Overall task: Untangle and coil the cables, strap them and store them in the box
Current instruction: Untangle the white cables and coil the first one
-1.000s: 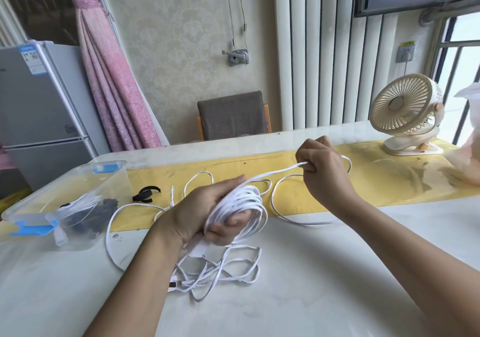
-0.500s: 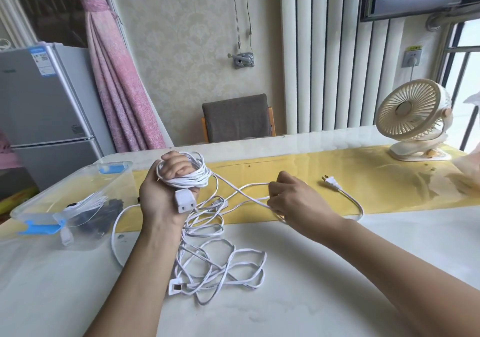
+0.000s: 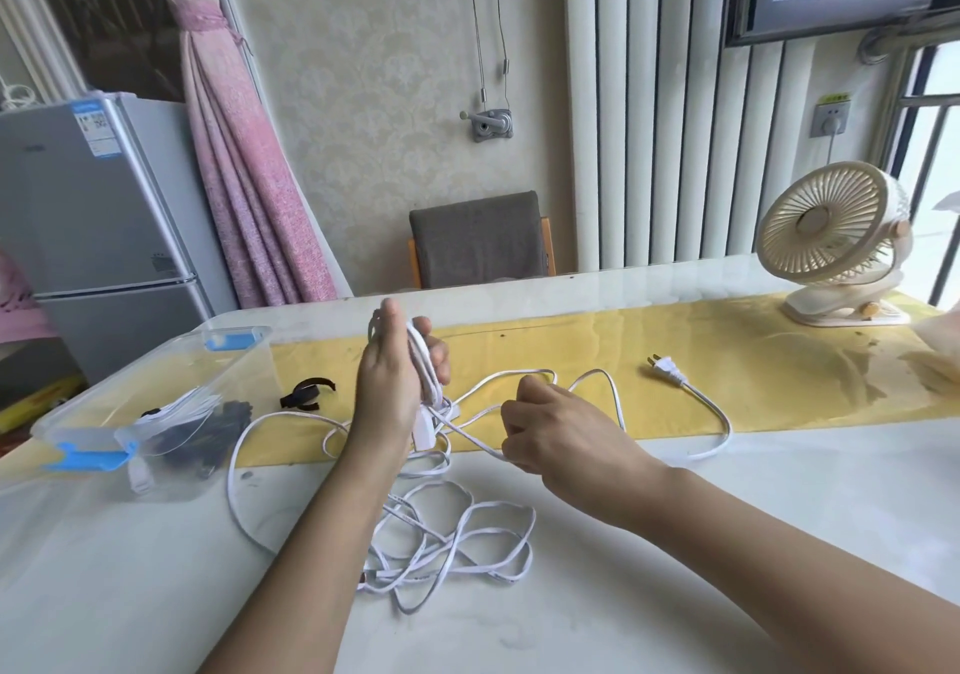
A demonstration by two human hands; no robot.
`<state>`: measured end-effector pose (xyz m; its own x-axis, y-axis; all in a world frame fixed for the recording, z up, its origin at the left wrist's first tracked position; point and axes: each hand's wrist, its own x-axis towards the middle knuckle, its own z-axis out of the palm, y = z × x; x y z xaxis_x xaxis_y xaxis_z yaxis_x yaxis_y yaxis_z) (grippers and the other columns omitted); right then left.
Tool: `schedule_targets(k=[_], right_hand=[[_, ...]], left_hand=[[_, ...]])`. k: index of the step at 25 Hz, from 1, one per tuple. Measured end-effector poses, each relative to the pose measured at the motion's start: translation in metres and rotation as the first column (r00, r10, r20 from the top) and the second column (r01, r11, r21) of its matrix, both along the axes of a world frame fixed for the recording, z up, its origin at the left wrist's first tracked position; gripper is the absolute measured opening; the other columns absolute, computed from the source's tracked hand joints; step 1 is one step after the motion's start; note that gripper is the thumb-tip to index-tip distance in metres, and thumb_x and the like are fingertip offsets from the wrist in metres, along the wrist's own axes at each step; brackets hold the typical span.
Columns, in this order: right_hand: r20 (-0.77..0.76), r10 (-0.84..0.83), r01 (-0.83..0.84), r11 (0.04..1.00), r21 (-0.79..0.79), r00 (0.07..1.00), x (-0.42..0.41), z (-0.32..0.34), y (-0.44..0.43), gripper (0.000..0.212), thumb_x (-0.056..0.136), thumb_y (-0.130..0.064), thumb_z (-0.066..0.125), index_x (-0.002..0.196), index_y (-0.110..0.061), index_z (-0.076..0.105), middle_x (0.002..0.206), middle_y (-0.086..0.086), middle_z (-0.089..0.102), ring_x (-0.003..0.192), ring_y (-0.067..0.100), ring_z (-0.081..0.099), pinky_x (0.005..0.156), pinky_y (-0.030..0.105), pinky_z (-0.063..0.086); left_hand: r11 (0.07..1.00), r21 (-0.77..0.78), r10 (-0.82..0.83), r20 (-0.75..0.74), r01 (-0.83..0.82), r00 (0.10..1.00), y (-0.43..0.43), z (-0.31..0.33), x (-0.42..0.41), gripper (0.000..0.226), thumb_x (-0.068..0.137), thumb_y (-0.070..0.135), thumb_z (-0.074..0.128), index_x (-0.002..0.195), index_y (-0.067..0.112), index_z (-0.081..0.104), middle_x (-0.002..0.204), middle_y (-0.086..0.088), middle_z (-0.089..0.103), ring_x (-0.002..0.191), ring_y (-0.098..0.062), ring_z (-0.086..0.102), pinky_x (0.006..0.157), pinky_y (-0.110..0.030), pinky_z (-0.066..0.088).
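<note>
Head view: your left hand (image 3: pixel 400 382) is curled round a small coil of white cable (image 3: pixel 422 361), and your right hand (image 3: pixel 561 434) pinches a strand leading off it.
Loose loops lie tangled on the white table (image 3: pixel 675 569) under your hands. The cable's two-pin plug (image 3: pixel 667 369) rests on the yellow runner (image 3: pixel 571 340), and a black strap (image 3: pixel 306 392) lies just beside the clear plastic box (image 3: pixel 239 356).

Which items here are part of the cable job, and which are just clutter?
Job:
- cable, tangled on the table
- coil, held in the left hand
- plug
- strap
- box

Lying about:
- fan
- chair
- fridge
- curtain
</note>
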<state>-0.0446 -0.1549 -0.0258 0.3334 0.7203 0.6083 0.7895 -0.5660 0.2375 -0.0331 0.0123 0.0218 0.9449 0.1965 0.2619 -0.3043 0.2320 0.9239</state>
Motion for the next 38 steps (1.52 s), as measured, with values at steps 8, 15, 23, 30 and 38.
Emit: schedule_targets(k=[8, 15, 23, 30, 38], right_hand=[[0.004, 0.065, -0.065, 0.980, 0.188, 0.998, -0.013, 0.018, -0.003, 0.027, 0.069, 0.008, 0.034, 0.057, -0.013, 0.047, 0.066, 0.002, 0.049, 0.069, 0.023, 0.038, 0.055, 0.027, 0.031], [0.017, -0.144, 0.116, 0.859, 0.498, 0.989, 0.010, 0.038, -0.042, 0.024, 0.059, 0.008, 0.025, 0.052, -0.009, 0.041, 0.064, 0.001, 0.050, 0.073, 0.016, 0.029, 0.053, 0.034, 0.031], [-0.006, -0.306, 0.265, 0.815, 0.516, 0.952, 0.024, 0.029, -0.055, 0.027, 0.051, 0.015, 0.036, 0.052, -0.012, 0.040, 0.061, 0.000, 0.051, 0.073, 0.015, 0.027, 0.050, 0.029, 0.033], [0.034, -0.299, 0.278, 0.919, 0.278, 0.954, 0.026, 0.011, -0.039, 0.026, 0.065, 0.005, 0.041, 0.051, -0.015, 0.047, 0.061, -0.001, 0.052, 0.066, 0.024, 0.041, 0.049, 0.030, 0.035], [0.063, -0.141, 0.133, 0.984, 0.121, 0.988, 0.016, -0.002, -0.013, 0.024, 0.066, -0.002, 0.026, 0.059, -0.025, 0.026, 0.056, -0.004, 0.043, 0.069, 0.017, 0.029, 0.049, 0.024, 0.032]], left_hand=[[0.426, 0.899, -0.259, 0.228, -0.101, 0.939, -0.008, -0.028, 0.004, 0.051, 0.098, 0.048, 0.028, 0.055, 0.022, 0.037, 0.051, -0.002, 0.042, 0.052, -0.019, 0.042, 0.055, -0.035, 0.037], [0.585, 0.435, -0.468, -0.509, 0.685, 0.723, -0.019, -0.015, -0.025, 0.054, 0.097, 0.050, 0.032, 0.070, 0.006, 0.050, 0.047, -0.001, 0.029, 0.038, -0.011, 0.025, 0.038, -0.019, 0.023], [0.236, -0.032, -0.861, -0.471, 0.971, 0.193, -0.015, 0.006, -0.038, 0.048, 0.076, 0.062, 0.058, 0.061, 0.016, 0.056, 0.046, 0.004, 0.038, 0.033, -0.003, 0.027, 0.031, -0.011, 0.025], [0.087, -0.332, -0.994, 0.030, 0.939, 0.102, -0.006, 0.009, -0.018, 0.046, 0.098, 0.044, 0.034, 0.083, 0.005, 0.054, 0.053, -0.001, 0.038, 0.042, -0.015, 0.036, 0.043, -0.022, 0.025], [0.733, -0.410, -0.577, 0.048, 0.543, 0.815, -0.023, 0.014, -0.025, 0.041, 0.086, 0.055, 0.039, 0.068, 0.019, 0.045, 0.047, 0.008, 0.033, 0.036, -0.005, 0.033, 0.042, -0.016, 0.033]])
